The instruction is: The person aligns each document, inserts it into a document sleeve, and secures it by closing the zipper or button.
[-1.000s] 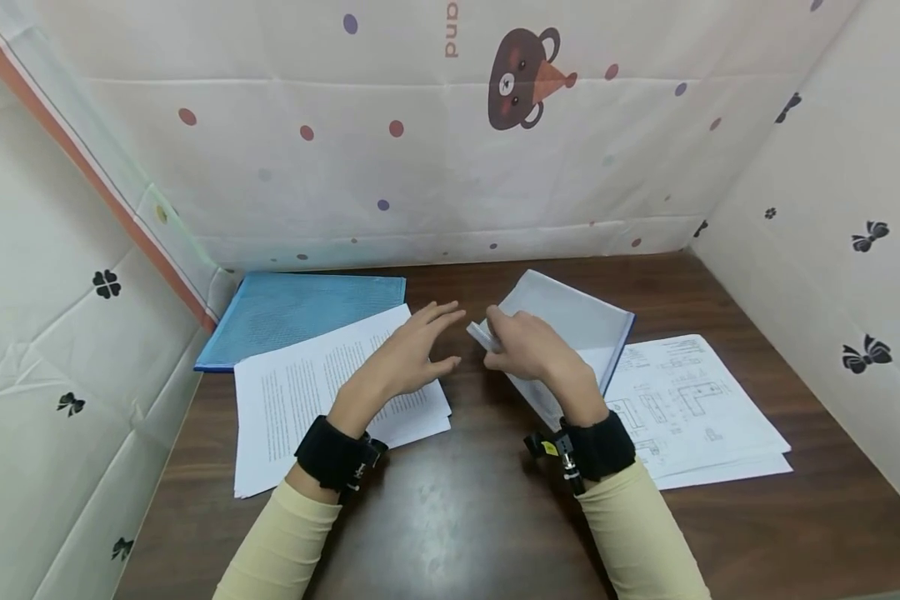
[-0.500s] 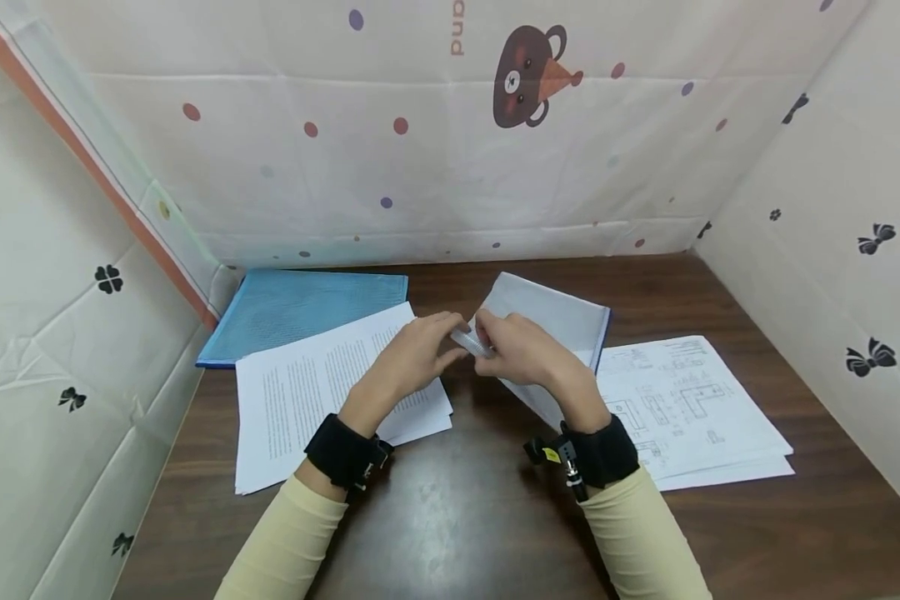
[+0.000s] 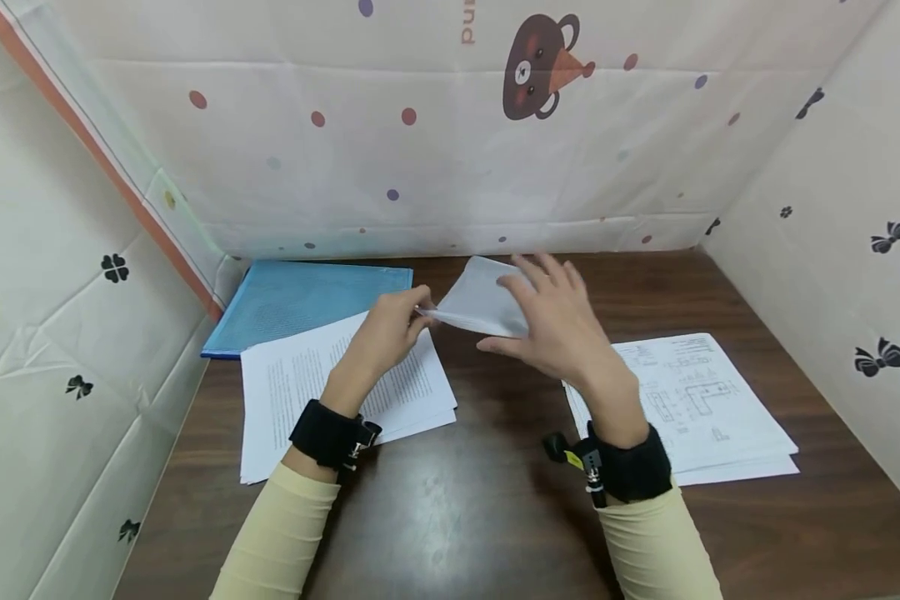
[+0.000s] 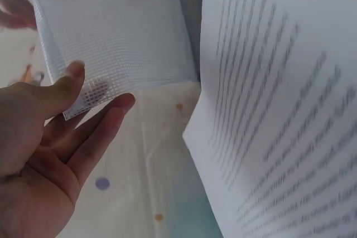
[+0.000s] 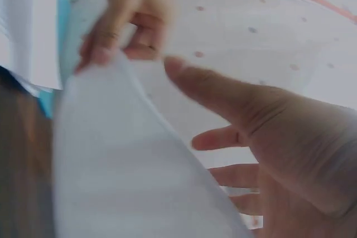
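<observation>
Pinching one corner of the white mesh document pouch (image 3: 480, 302) between thumb and fingers, the left hand (image 3: 387, 331) keeps it lifted off the counter (image 3: 450, 500), probably so it hangs free. The right hand (image 3: 558, 323), fingers spread and straight, lies flat on the pouch. Its long axis runs roughly left-right, between the printed text sheets (image 3: 345, 392) and the drawing sheets (image 3: 690, 408), right of the blue folder (image 3: 300, 302).

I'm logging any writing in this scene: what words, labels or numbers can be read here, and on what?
"nd", cut off by the frame's top edge: orange letters on the backdrop cloth, left of the bear picture.
Printed text sheets by the left hand: lines too small and blurred to read.
Drawing sheets: diagram labels too small to read.
White mesh pouch and blue folder: no writing visible.
</observation>
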`<state>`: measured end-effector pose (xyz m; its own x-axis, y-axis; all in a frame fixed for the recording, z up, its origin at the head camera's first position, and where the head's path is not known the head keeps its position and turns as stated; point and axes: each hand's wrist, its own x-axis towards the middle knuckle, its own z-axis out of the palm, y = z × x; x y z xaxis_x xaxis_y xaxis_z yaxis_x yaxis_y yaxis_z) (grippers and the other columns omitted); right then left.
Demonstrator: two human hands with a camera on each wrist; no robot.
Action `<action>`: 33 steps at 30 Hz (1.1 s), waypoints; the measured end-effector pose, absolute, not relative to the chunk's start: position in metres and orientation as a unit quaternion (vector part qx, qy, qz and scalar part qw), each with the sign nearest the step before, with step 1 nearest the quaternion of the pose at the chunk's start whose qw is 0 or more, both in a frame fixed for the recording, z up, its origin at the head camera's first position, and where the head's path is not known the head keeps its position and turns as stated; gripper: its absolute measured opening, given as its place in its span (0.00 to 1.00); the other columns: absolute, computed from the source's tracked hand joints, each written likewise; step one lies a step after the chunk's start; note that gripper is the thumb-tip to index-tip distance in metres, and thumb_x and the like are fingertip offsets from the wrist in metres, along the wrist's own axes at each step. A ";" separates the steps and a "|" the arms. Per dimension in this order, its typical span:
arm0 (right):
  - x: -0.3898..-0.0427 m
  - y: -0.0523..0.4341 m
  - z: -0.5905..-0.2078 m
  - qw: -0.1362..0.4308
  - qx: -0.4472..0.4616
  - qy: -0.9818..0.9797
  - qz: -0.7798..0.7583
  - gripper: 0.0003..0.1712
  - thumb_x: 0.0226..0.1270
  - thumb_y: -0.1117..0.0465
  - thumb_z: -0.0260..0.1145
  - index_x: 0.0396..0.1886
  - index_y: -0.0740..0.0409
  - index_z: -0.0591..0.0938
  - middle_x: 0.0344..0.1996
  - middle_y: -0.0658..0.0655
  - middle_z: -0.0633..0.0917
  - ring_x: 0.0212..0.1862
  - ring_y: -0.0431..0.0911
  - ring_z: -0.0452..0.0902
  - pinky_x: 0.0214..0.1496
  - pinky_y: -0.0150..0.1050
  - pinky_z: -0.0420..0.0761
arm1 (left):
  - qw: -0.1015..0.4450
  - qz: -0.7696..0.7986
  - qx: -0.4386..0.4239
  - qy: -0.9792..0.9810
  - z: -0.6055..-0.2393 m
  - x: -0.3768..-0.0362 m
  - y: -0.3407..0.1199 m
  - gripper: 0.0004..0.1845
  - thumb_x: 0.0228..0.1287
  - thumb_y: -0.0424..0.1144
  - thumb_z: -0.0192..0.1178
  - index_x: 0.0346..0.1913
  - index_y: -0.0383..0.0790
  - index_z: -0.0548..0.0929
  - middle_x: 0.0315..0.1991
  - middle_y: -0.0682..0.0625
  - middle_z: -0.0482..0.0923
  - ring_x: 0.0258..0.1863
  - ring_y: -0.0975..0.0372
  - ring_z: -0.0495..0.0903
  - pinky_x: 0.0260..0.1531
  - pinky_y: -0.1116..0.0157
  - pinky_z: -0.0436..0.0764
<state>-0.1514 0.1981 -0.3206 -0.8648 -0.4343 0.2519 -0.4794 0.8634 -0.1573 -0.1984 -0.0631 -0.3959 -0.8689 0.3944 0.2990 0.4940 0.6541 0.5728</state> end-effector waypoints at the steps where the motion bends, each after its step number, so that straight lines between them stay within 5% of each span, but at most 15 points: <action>1: -0.149 0.203 -0.316 0.118 0.234 -0.959 0.109 0.57 0.56 0.30 0.80 0.78 0.54 0.73 0.82 0.65 0.62 0.85 0.63 0.44 0.81 0.67 0.46 | 0.071 -0.345 -0.238 -0.905 -0.394 -0.200 -0.066 0.04 0.76 0.36 0.65 0.47 0.43 0.81 0.47 0.47 0.88 0.45 0.56 0.87 0.43 0.58 0.85; 5: -0.142 0.221 -0.303 0.127 0.233 -0.954 0.141 0.72 0.47 0.27 0.82 0.87 0.47 0.58 0.86 0.61 0.50 0.86 0.58 0.30 0.81 0.67 0.37 | 0.057 -0.389 -0.218 -0.893 -0.390 -0.205 -0.081 0.06 0.78 0.36 0.63 0.52 0.41 0.80 0.52 0.44 0.87 0.52 0.52 0.88 0.49 0.54 0.86; 9: -0.140 0.234 -0.300 0.106 0.249 -0.948 0.166 0.77 0.47 0.31 0.85 0.88 0.49 0.51 0.86 0.61 0.50 0.86 0.58 0.30 0.81 0.68 0.37 | 0.053 -0.419 -0.214 -0.881 -0.386 -0.208 -0.092 0.08 0.78 0.36 0.62 0.54 0.40 0.78 0.53 0.41 0.86 0.54 0.49 0.88 0.51 0.51 0.86; 19: -0.147 0.239 -0.305 0.109 0.234 -0.942 0.213 0.42 0.73 0.60 0.74 0.83 0.54 0.67 0.75 0.65 0.73 0.77 0.64 0.63 0.75 0.66 0.65 | 0.062 -0.418 -0.197 -0.885 -0.383 -0.206 -0.102 0.11 0.78 0.38 0.63 0.56 0.39 0.78 0.56 0.41 0.85 0.56 0.48 0.88 0.53 0.48 0.85; 24: -0.150 0.240 -0.308 0.130 0.244 -0.935 0.223 0.29 0.78 0.62 0.69 0.75 0.57 0.77 0.60 0.64 0.86 0.55 0.59 0.82 0.59 0.59 0.81 | 0.058 -0.418 -0.192 -0.886 -0.383 -0.206 -0.104 0.12 0.78 0.40 0.63 0.56 0.40 0.77 0.56 0.41 0.84 0.56 0.48 0.88 0.53 0.48 0.85; 28: -0.152 0.239 -0.311 0.159 0.256 -0.925 0.232 0.13 0.79 0.64 0.67 0.57 0.61 0.87 0.41 0.60 0.91 0.38 0.51 0.83 0.46 0.52 0.85 | 0.036 -0.408 -0.182 -0.894 -0.384 -0.205 -0.105 0.14 0.78 0.44 0.64 0.58 0.42 0.77 0.58 0.41 0.84 0.58 0.47 0.86 0.56 0.46 0.84; 33: -0.153 0.236 -0.314 0.174 0.256 -0.927 0.212 0.04 0.78 0.66 0.67 0.43 0.62 0.87 0.30 0.56 0.88 0.31 0.49 0.77 0.37 0.46 0.78 | -0.001 -0.374 -0.186 -0.909 -0.384 -0.204 -0.104 0.21 0.78 0.52 0.63 0.64 0.44 0.77 0.65 0.42 0.80 0.66 0.45 0.79 0.65 0.43 0.77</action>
<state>-0.1530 0.2364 -0.3142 -0.8086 -0.4000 0.4315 -0.5476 0.7798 -0.3033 -0.2039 -0.1039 -0.3841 -0.9304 0.3393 0.1384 0.3384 0.6509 0.6795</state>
